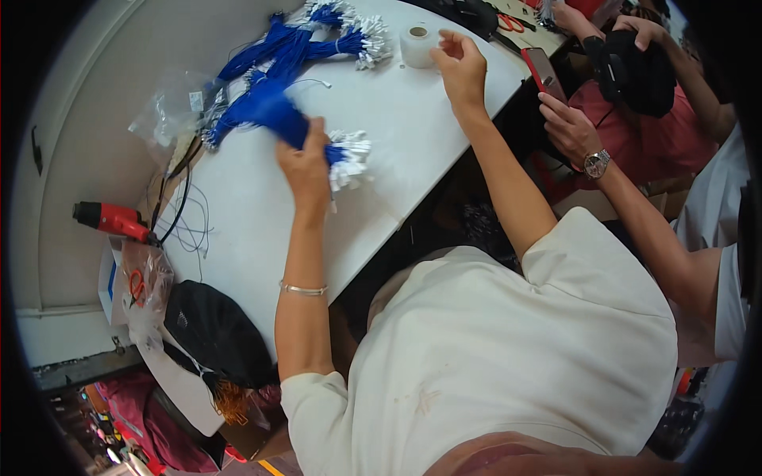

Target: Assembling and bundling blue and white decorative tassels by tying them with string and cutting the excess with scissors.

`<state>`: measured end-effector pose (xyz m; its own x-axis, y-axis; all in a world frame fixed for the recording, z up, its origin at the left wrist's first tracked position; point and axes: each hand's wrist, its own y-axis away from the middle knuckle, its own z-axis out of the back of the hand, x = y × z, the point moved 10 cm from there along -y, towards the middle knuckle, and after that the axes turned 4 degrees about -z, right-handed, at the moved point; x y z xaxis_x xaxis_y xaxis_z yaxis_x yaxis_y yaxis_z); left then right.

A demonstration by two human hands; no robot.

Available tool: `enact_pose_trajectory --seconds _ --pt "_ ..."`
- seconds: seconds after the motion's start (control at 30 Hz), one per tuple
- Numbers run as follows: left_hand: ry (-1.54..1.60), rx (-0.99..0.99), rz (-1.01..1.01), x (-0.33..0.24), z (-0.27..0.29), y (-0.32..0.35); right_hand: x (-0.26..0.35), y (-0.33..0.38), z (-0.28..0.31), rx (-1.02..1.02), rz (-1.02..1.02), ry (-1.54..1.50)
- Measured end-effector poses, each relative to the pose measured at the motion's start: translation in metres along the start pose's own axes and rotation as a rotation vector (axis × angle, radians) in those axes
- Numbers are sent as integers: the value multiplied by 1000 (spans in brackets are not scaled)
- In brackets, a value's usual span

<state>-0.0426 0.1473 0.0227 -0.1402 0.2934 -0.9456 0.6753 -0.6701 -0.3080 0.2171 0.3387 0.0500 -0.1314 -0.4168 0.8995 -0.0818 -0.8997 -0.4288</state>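
My left hand (305,163) is closed around a bundle of blue wires (278,111) with white connectors (349,157) at the end toward me. The far part of that bundle is smeared by motion. At the far edge of the table, my right hand (463,67) is beside a roll of clear film (418,49) that stands on its end. Its fingers are loosely bent and apart, with nothing visible between them; whether the fingertips touch the roll I cannot tell. More bundles of blue wires (282,49) with white ends lie beyond my left hand.
On the white table (381,111) lie a clear plastic bag (168,111), thin loose wires (190,218) and a black cap-like item (214,333). A red heat gun (115,220) and orange-handled scissors (136,287) are at the left. To the right, another person's hand (570,127) holds a red-edged phone (544,75).
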Motion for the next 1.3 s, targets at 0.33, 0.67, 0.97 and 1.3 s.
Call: enact_pose_trajectory --seconds 0.33,0.67,0.97,1.3 --pt "326 162 232 17 15 8 -54 -42 -37 457 -155 -4" --pt "49 100 388 11 3 19 -9 57 -81 597 5 490" --pt "-184 131 420 11 18 29 19 112 -124 943 176 109" --pt "-364 97 398 1 29 34 37 132 -126 733 307 390"
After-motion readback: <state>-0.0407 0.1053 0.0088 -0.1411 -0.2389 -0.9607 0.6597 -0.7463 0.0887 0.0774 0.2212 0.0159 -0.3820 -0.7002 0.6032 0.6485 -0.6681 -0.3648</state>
